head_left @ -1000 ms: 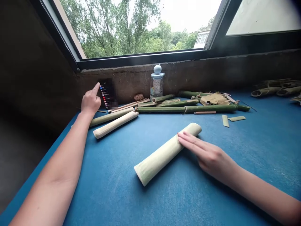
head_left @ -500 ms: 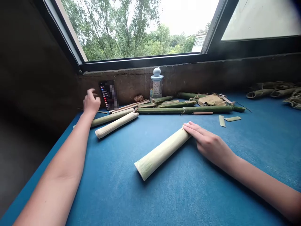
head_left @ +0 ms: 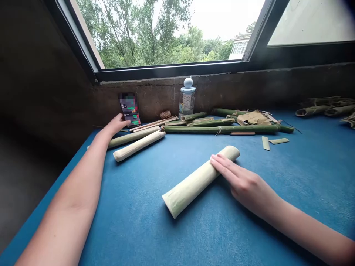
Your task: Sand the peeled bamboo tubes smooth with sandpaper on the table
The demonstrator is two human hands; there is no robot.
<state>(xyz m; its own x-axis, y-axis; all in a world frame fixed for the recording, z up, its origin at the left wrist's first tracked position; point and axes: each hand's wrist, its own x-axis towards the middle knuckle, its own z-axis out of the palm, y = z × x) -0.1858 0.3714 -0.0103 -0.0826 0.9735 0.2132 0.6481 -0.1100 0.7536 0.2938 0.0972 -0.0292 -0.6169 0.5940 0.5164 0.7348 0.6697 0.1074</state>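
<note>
The right hand [head_left: 244, 186] lies palm down on the upper end of a pale peeled bamboo tube [head_left: 195, 183], its fingers straight and together across the tube's top side. It is resting there, not wrapped around the tube. The tube lies on its side on a blue table covering [head_left: 124, 221], slanting from near the middle of the table up toward the right. The left hand [head_left: 118, 125] reaches to the far side of the table, with its fingers [head_left: 123, 118] touching the lower edge of a phone [head_left: 130, 115] propped against the wall (its upper part is blurred out, so the screen can't be fully read). The pictures don't show whether those fingers are closed on it. Just right of that hand, a second peeled tube [head_left: 138, 146] lies beside a green bamboo piece [head_left: 130, 137]. Farther back are a long green bamboo pole [head_left: 219, 129], thin wooden sticks [head_left: 154, 123], a ball of twine [head_left: 165, 114] and a glass bottle with a blue lid [head_left: 187, 99]. To the right lie crumpled brown husk [head_left: 252, 118], two small green strips [head_left: 273, 142] and a heap of cut bamboo pieces [head_left: 313, 110]. Above the low concrete wall [head_left: 222, 87], a window [head_left: 166, 37] looks out on trees.
</note>
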